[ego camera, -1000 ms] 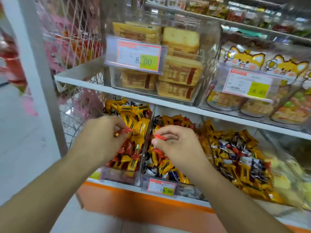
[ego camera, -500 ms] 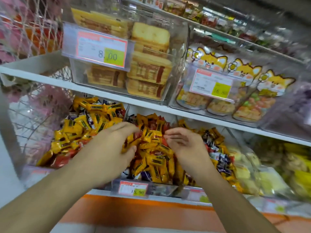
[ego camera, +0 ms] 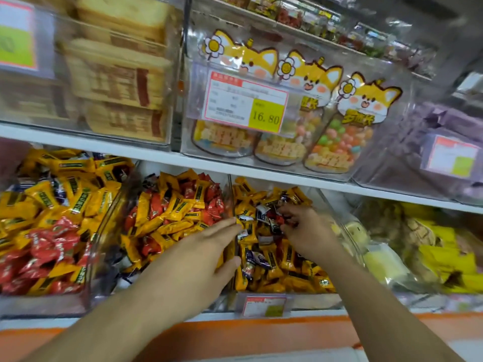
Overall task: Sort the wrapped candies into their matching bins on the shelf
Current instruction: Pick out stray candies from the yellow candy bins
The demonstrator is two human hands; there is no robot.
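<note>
The left hand (ego camera: 209, 246) lies flat and wide against the bin divider (ego camera: 231, 205), likely steadying it, while the right hand (ego camera: 304, 231) picks with curled fingers among the candies (ego camera: 264, 212), its grip's contents unclear.

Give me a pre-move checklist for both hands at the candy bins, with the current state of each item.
1. Left hand free to pick: ok, fingers straight, resting along the clear divider.
2. Right hand on a candy: cannot tell, its fingers curl down into the pile and hide what they touch.
3. Third bin sorted: not ok, dark blue candies lie among yellow ones.
4. Middle bin sorted: not ok, red and yellow wrappers are mixed.
5. Leftmost bin sorted: not ok, also red and yellow together.
6. View sharp enough to read wrappers: not ok, the left side is blurred.
</note>
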